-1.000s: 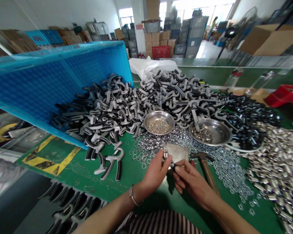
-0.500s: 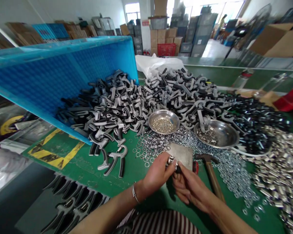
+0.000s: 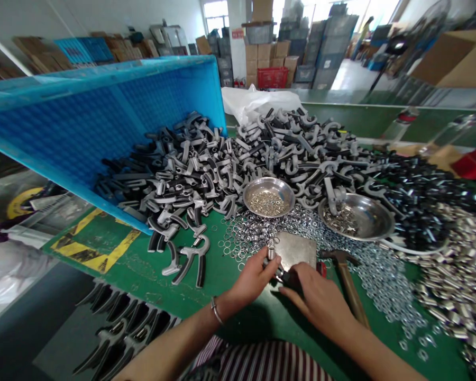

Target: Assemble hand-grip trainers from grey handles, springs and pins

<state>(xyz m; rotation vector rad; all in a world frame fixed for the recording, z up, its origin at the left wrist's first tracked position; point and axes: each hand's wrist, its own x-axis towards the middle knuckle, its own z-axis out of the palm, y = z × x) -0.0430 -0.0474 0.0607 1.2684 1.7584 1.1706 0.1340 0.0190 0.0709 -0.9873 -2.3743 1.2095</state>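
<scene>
The left hand (image 3: 252, 283) is pinching one small ribbed silver coil spring (image 3: 271, 253) upright in its closed fingers, near the front edge of the green tabletop (image 3: 115, 275). The right hand (image 3: 321, 299) is gripping one dark metal piece (image 3: 287, 278) just beside it. One square steel plate (image 3: 297, 250) is lying directly behind them, one wooden-handled hammer (image 3: 343, 278) is lying rightward, and two steel bowls (image 3: 257, 185) are sitting beyond, among loose steel washers (image 3: 254, 238).

Right from head height, angled forward and down, close over the left hand (image 3: 252, 283) and right hand (image 3: 319, 301), wide across the bench (image 3: 135, 275) to the far stacked boxes (image 3: 257, 53)!
</scene>
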